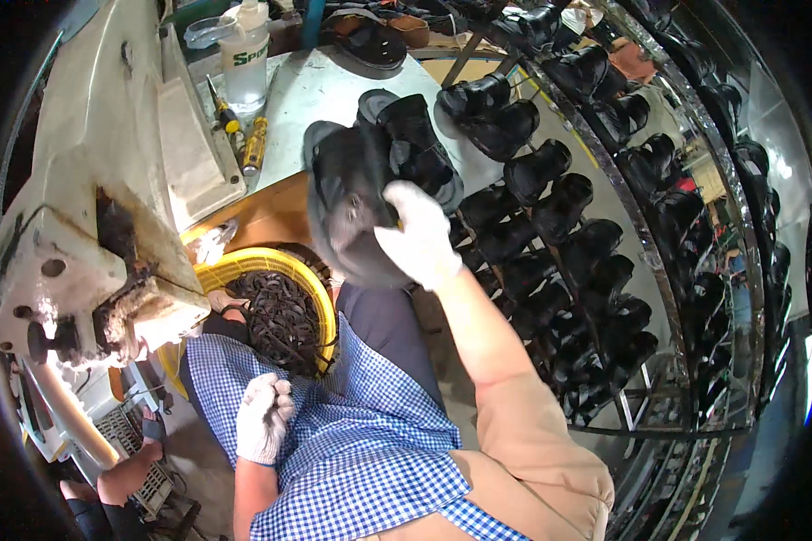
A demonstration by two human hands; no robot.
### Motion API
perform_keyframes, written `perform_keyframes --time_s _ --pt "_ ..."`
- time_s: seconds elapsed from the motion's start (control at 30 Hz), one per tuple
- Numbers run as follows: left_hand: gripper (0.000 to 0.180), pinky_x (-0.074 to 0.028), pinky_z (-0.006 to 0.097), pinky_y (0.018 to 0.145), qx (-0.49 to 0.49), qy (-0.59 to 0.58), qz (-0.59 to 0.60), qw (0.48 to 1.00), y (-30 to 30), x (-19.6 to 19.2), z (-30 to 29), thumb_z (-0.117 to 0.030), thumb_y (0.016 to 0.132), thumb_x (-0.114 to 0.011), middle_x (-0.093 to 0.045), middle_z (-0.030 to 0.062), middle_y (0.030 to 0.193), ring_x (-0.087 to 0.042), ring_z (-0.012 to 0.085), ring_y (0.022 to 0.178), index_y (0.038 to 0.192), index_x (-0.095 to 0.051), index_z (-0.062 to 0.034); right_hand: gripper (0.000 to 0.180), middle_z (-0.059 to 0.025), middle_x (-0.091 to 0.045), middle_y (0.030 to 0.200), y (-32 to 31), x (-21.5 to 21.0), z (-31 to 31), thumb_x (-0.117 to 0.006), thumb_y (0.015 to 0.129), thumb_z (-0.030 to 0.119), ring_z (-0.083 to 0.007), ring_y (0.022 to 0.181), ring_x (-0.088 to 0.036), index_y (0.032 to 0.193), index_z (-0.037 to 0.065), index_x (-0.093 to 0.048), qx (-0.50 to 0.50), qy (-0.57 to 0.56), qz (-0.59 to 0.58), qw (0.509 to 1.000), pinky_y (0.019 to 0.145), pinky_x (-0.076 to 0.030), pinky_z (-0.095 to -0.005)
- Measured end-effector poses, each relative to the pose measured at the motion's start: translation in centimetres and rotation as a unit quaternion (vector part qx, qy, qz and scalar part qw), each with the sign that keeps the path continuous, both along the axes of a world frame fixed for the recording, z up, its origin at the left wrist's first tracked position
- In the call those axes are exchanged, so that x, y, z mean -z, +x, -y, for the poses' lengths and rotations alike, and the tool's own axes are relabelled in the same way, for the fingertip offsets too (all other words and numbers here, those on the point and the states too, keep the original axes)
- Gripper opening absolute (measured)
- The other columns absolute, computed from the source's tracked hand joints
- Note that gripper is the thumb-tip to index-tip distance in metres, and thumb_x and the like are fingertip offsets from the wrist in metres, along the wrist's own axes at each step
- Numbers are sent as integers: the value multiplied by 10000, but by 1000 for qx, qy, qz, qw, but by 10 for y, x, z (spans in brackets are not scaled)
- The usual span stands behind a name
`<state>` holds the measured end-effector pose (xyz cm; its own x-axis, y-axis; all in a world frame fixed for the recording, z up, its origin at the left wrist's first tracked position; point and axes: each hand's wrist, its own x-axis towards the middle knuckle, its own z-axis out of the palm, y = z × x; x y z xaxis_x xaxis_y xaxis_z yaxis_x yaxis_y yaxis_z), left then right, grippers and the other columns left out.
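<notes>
My right hand [419, 236], in a white knit glove, grips the edge of a black sandal [338, 171] above the near edge of the white table. Motion smears the sandal's lower part. Just beyond it, another black sandal [415, 144] rests on the table. My left hand [266, 417], gloved too, hovers over my blue checked apron [352, 406] with its fingers curled into a fist and nothing showing in them. Between my knees sits a yellow basket [320, 293] heaped with black strips [275, 311].
A white machine arm [90, 162] looms at the left. On the white table [311, 86] are a clear plastic bottle [244, 68] and yellow-handled screwdrivers [255, 149]. Along the right, a metal rack [645, 212] carries many black sandals. Another person's legs [122, 473] show at lower left.
</notes>
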<state>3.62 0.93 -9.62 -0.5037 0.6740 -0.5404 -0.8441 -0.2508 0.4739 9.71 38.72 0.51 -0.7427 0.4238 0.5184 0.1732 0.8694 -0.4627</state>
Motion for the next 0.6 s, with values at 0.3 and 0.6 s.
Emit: perform_keyframes --time_s 0.3,0.6 --pt "803 -469 523 1099 -60 219 -38 973 -13 -16 -8 -267 781 -825 -522 138 1461 -529 319 1326 1472 -450 -108 233 -49 -709 1099 82 64 154 -646 922 61 -167 974 -681 1155 59 -662 -115 -900 -63 417 900 -534 -302" --pt "629 -439 537 1100 -147 109 29 983 -26 -30 18 -352 901 -637 -547 175 1431 -543 363 1292 1439 -486 -63 1072 -167 -510 1477 108 -19 154 -960 647 325 -280 1387 -447 1513 31 -401 -272 -503 250 781 1167 -352 -424"
